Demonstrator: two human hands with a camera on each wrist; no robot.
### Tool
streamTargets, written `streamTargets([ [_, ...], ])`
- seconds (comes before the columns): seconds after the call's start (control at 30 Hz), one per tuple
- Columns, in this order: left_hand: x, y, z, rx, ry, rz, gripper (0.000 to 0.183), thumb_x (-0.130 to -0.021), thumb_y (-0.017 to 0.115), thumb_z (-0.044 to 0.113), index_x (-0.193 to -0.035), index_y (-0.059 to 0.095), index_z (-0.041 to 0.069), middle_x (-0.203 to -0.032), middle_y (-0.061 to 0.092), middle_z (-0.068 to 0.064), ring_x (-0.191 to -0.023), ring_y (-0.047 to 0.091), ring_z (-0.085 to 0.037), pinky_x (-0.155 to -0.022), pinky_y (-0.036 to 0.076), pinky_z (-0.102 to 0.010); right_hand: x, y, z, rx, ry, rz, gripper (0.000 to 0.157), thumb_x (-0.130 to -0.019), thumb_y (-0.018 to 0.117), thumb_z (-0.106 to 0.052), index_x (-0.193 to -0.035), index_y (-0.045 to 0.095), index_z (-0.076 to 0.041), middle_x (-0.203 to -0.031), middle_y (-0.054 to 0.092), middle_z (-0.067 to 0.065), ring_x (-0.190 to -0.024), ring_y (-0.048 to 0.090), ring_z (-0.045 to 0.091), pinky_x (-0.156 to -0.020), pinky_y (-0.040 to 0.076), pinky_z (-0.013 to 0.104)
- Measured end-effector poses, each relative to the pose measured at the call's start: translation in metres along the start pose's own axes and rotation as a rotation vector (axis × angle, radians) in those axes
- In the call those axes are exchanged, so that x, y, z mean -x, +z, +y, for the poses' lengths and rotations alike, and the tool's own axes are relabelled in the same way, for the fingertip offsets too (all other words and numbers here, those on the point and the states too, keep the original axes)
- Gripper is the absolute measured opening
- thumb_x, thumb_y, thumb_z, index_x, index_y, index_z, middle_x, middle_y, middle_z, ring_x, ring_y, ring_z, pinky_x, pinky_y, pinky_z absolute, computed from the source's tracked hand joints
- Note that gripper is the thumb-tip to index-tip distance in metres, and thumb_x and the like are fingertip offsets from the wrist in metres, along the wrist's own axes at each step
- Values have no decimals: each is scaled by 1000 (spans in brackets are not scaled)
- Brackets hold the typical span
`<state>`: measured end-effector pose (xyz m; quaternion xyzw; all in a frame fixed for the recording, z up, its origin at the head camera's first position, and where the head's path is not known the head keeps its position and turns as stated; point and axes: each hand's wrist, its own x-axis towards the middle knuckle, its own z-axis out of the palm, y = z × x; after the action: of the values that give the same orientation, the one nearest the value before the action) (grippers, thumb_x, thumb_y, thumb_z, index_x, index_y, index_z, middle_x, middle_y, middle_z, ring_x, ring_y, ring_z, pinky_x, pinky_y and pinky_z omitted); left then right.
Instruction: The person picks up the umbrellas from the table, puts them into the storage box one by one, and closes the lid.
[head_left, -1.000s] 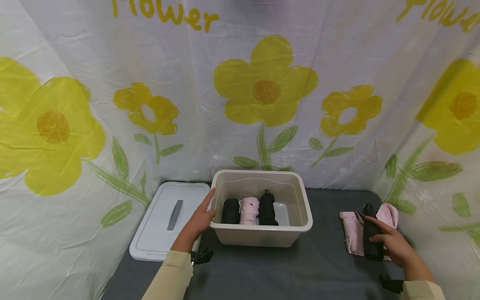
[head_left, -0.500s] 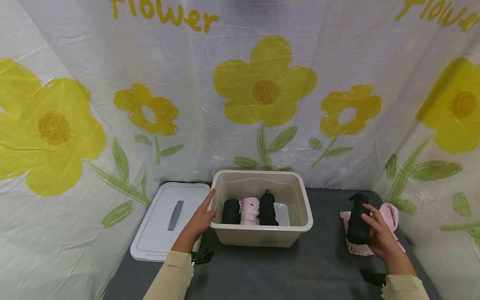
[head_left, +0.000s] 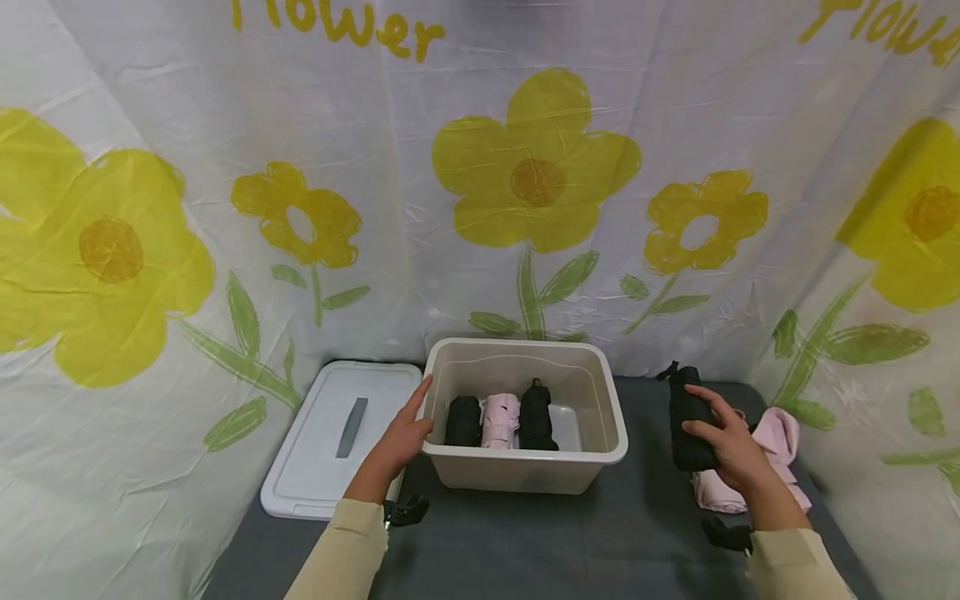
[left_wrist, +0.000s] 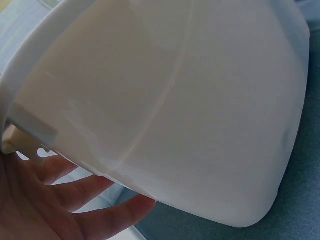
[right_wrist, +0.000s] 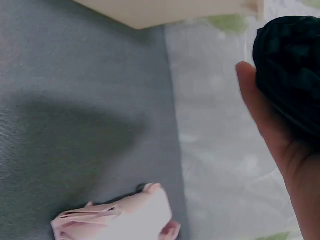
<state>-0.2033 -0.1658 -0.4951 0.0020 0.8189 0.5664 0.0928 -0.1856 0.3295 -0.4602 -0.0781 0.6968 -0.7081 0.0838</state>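
Note:
My right hand (head_left: pixel 723 442) holds a black folded umbrella (head_left: pixel 690 421), with thumb and fingers around its side and a small strap at its far end. In the right wrist view the black umbrella (right_wrist: pixel 292 70) shows its dark rounded end, and the thumb lies along it. Below that hand lies pink folded fabric (head_left: pixel 720 492), partly hidden by the arm. The left hand (head_left: pixel 405 433) rests at the left side of a beige bin (head_left: pixel 517 475), its index finger straight along the rim. In the left wrist view, extended fingers (left_wrist: pixel 115 215) touch the bin's outer wall (left_wrist: pixel 200 125).
Inside the bin lie a black roll (head_left: pixel 462 421), a pink roll (head_left: pixel 500 421) and a black folded umbrella (head_left: pixel 536 417), side by side. A white lid (head_left: pixel 315 467) with a grey handle lies to the left. A flowered curtain (head_left: pixel 420 250) hangs behind the grey table (head_left: pixel 540 550).
My right hand has lifted the black umbrella off the pink fabric and carried it left toward the bin, its far end tilting left. The left hand stays at the bin's rim.

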Motion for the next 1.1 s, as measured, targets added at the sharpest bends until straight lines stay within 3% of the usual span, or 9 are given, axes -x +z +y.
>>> streamTargets([
  [0.23,1,-1,1,-3,1,0,78,-89,37,5,-156,12,36,-164,11,-12,-147,19,-41,-106,28,-67,-9,11,-17,155,-2,21,65,-96,53,-7,-153,26,-23,-129,35,6,-92,61,14,-67,57,38],
  [0.47,-1,-1,-3,-4,16,3,79,-88,38,3,-156,13,33,-163,12,-13,-146,20,-39,-108,28,-65,-21,29,-33,230,13,12,66,-94,55,-7,-152,29,-25,-141,27,21,-98,55,20,-72,54,41],
  [0.7,-1,0,-2,3,18,3,78,-88,38,4,-156,13,34,-163,12,-11,-147,19,-38,-108,28,-65,-37,49,-44,255,-9,-77,65,-92,56,-3,-151,28,-13,-140,31,29,-96,59,24,-71,56,42],
  [0.93,-2,0,-3,17,3,1,79,-88,38,5,-155,13,37,-163,12,-10,-147,20,-38,-108,28,-66,-48,69,-51,337,23,-106,67,-90,59,-6,-150,30,-14,-143,34,29,-104,59,34,-73,56,43],
  [1.1,-2,0,-2,17,0,5,78,-88,38,6,-155,14,38,-163,12,-10,-146,20,-38,-107,28,-66,-57,82,-55,413,-6,-130,64,-90,63,-10,-147,37,-18,-144,38,24,-105,59,33,-75,55,38],
])
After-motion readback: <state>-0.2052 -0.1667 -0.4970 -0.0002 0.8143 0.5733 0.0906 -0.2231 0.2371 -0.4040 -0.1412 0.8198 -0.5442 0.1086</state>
